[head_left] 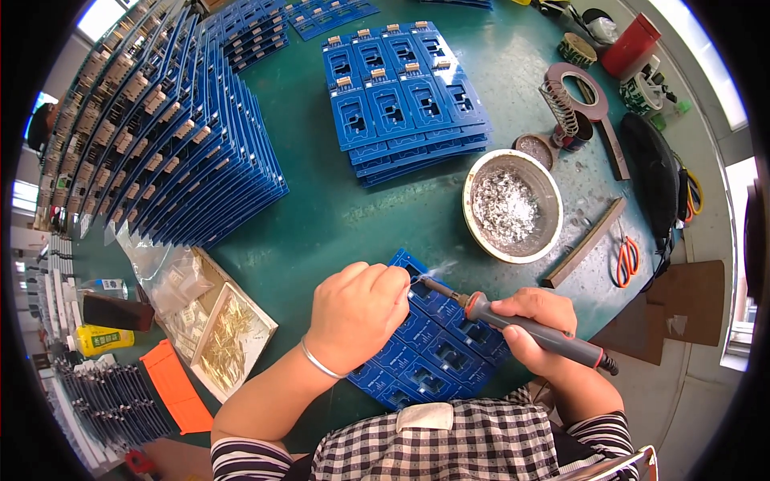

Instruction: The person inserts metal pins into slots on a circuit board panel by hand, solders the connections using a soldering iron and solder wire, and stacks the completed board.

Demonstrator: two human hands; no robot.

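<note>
My right hand grips a grey soldering iron whose tip points left, at the upper part of a blue circuit board panel. The panel lies on the table in front of me and has several cut-out openings. Closed with its knuckles up, my left hand is over the panel's left side. A thin length of solder wire shows at its fingertips, close to the iron's tip. A wisp of smoke rises there. My left hand covers part of the panel.
Beyond the panel stands a bowl of silvery solder scraps. Stacked blue boards lie farther back, and a tall board stack rises at left. A tray of brass-coloured pins is left; orange-handled scissors and an iron holder are right.
</note>
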